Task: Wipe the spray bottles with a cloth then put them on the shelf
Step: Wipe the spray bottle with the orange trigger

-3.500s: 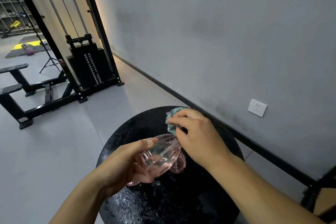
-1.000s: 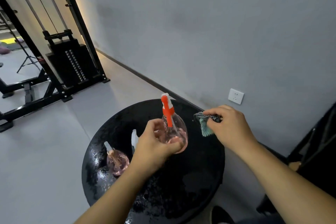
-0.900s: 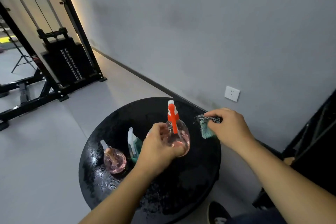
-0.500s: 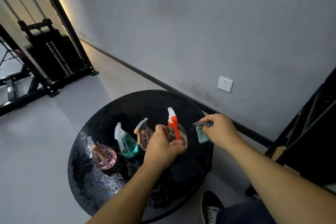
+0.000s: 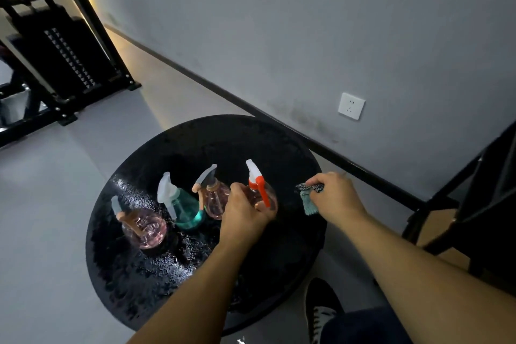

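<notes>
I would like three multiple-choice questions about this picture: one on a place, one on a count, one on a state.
1. Where is the cloth?
A. in the right hand
B. flat on the table
C. on the floor

2. How many spray bottles show?
A. two
B. four
C. six

3. The left hand is
A. open and idle
B. gripping the red-trigger bottle
C. pressing the wall socket

Key: 1 A, the right hand pinches it. 2 B, three pink ones and the teal bottle are over the round black table. 3 B, its fingers curl round that bottle.

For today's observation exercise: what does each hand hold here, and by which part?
The left hand grips the red-trigger spray bottle round its pink body, below the trigger. The right hand pinches the teal cloth by its upper edge.
</notes>
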`<move>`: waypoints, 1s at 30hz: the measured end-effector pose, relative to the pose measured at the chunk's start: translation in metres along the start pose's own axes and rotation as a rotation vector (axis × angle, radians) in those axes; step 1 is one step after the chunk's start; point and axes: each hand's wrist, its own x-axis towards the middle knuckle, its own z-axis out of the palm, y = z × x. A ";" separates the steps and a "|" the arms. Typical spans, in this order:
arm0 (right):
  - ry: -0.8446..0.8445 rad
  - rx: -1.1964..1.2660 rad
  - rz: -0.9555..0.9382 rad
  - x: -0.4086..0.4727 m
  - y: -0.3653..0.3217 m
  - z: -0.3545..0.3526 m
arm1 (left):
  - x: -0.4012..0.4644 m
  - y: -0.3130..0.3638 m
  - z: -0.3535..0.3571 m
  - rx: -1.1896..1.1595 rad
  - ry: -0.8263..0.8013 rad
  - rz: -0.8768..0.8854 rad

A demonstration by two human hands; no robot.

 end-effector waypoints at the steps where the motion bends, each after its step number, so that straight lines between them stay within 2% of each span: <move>1: 0.003 0.000 -0.008 0.002 0.001 0.003 | 0.002 -0.003 0.001 0.001 0.006 -0.005; 14: -0.046 -0.145 -0.199 0.011 0.007 0.036 | 0.022 -0.024 0.012 -0.008 -0.007 -0.037; 23: -0.253 -0.268 -0.176 0.009 0.017 0.055 | 0.025 -0.033 0.018 -0.014 0.005 -0.034; 27: -0.362 -0.268 -0.163 0.007 0.016 0.059 | 0.023 -0.035 0.022 -0.014 0.002 -0.032; 30: -0.383 -0.246 -0.164 0.007 0.018 0.055 | 0.024 -0.034 0.022 -0.008 -0.010 -0.014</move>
